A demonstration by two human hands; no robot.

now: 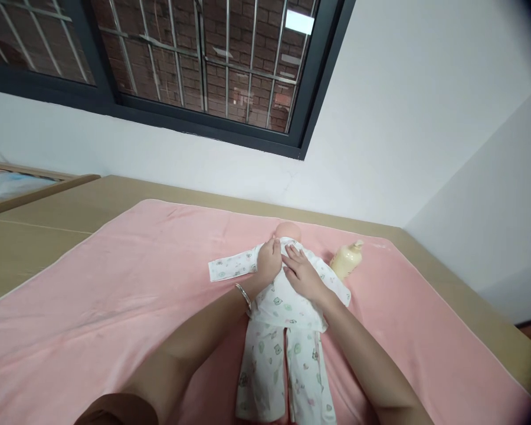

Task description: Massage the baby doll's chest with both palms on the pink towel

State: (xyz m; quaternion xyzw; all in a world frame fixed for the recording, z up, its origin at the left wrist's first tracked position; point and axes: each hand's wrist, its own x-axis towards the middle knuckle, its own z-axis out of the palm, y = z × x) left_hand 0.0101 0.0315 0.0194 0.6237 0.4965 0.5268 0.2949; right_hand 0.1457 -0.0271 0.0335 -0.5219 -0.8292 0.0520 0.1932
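A baby doll (289, 231) lies on its back on a pink blanket (115, 295), dressed in a white printed top (278, 301) and matching trousers (269, 366). My left hand (269, 260) rests on the doll's chest near the collar, fingers curled and pinching the fabric of the top. My right hand (301, 273) lies beside it on the chest, fingers stretched toward the collar and pressed flat on the cloth. A bracelet (244, 295) circles my left wrist. One sleeve (230, 267) of the top stretches out to the left.
A pale yellow bottle (347, 260) lies on the blanket just right of the doll. The blanket covers a tan bed (48, 218) against a white wall under a barred window (194, 65). A wooden rail (35, 189) shows at far left.
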